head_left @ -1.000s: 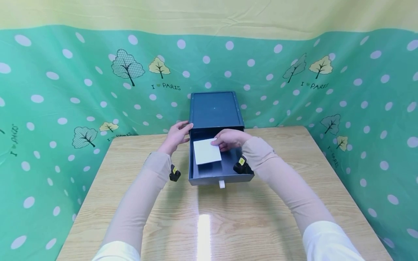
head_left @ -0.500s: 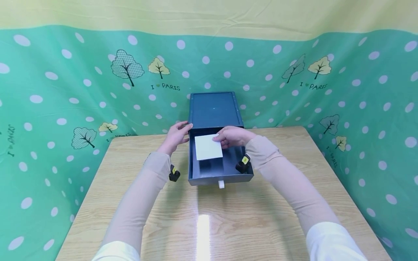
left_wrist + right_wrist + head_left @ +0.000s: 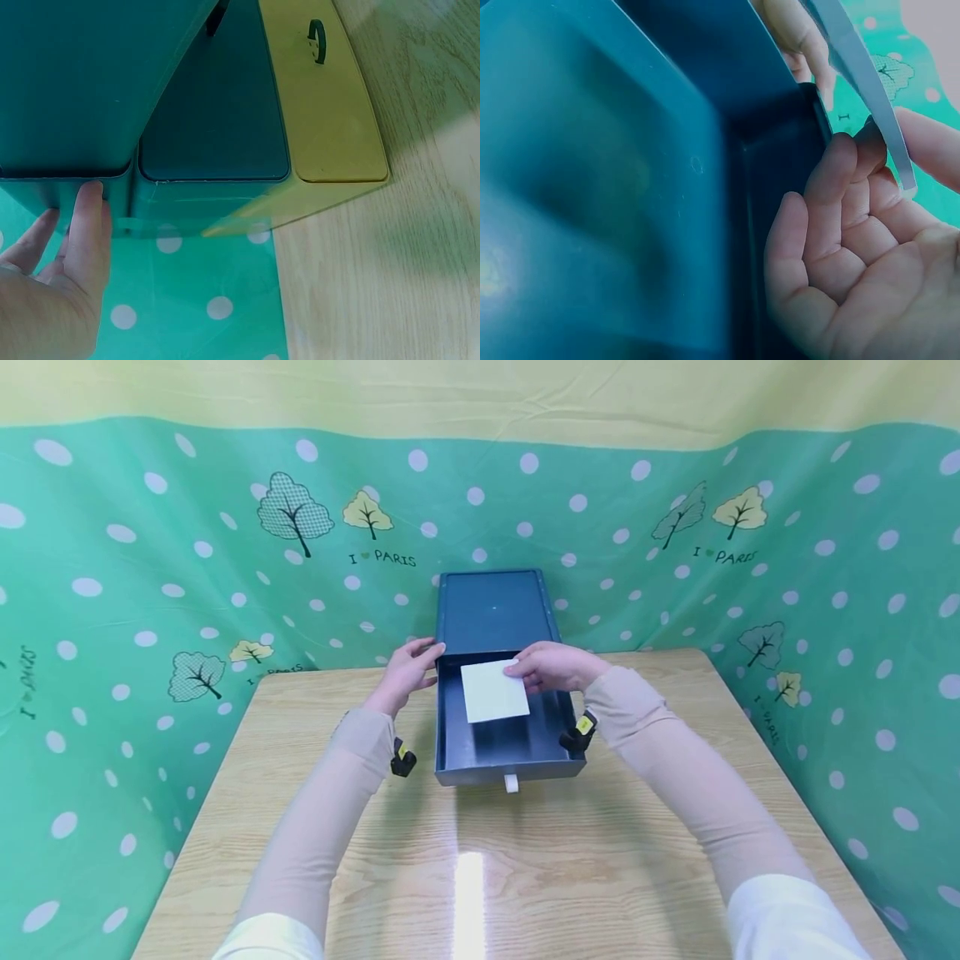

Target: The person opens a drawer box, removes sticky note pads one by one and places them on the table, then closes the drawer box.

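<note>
My right hand [image 3: 558, 667] pinches a white square card [image 3: 495, 692] at its upper right corner, thumb on top. The card hangs over the pulled-out drawer [image 3: 480, 774] of a dark blue cabinet [image 3: 493, 610]. In the right wrist view the card [image 3: 889, 124] is seen nearly edge-on between thumb and fingers. My left hand [image 3: 407, 675] rests against the cabinet's left side with extended fingers near its front corner. The left wrist view shows those fingertips [image 3: 91, 192] at the side of the top section.
Below the pulled-out drawer, the left wrist view shows a teal drawer [image 3: 217, 112] and a yellow drawer [image 3: 337, 112] with a small dark loop. A white tab [image 3: 512, 783] sticks out of the open drawer's front. Dotted green cloth [image 3: 322, 577] hangs behind the wooden table [image 3: 390, 877].
My right hand has raised the white card and carried it to the right and slightly back over the drawer. The left hand stays at the cabinet's side.
</note>
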Available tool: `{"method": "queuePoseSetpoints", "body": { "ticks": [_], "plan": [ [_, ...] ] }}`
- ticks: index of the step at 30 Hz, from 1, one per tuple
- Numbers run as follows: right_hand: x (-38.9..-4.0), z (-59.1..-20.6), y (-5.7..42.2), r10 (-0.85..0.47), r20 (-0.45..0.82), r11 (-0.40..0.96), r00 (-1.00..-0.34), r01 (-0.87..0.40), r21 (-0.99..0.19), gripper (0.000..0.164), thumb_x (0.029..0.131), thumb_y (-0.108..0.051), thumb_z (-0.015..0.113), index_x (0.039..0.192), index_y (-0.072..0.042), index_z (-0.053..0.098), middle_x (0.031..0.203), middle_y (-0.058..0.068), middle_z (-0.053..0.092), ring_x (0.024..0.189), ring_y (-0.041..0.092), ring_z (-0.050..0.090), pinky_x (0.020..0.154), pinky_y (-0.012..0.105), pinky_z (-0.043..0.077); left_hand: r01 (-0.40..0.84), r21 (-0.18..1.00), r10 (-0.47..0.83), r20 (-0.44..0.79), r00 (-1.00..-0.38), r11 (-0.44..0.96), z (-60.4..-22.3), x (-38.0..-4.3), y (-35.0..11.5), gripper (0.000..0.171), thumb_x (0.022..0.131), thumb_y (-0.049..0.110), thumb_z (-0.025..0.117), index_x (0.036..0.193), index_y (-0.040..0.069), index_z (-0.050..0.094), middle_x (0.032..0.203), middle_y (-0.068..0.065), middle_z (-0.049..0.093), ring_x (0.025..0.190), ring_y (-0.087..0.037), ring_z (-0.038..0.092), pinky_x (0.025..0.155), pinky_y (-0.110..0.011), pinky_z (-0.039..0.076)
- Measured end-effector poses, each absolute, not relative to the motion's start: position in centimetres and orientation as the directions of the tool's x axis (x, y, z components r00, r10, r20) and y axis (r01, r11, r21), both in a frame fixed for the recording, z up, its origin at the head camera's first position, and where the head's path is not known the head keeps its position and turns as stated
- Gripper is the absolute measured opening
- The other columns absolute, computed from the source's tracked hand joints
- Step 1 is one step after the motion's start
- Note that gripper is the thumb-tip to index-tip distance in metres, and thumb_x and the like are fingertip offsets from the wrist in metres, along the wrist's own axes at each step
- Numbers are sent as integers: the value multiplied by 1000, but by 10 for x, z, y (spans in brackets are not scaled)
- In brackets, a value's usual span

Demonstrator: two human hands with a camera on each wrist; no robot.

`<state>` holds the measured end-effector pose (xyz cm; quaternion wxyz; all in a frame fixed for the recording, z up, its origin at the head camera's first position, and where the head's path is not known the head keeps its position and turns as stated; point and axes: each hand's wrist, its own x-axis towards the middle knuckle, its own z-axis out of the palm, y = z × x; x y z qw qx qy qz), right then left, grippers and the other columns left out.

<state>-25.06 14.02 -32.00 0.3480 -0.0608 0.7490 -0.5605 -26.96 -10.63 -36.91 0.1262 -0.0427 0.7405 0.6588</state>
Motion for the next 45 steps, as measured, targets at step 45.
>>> {"method": "queuePoseSetpoints", "body": {
  "ticks": [45],
  "plan": [
    [-246,-319,220,-535,-411,283,-738,303,-910,27,99,-11,47,85,-18,69,88,-6,70,82,10,65,80,28,53,-219,966,109,-235,-966,137,-370,-269,-107,59,97,31,54,147,9,34,144,-15,41,131,-31,44,102,-41,47]
  ]
}}
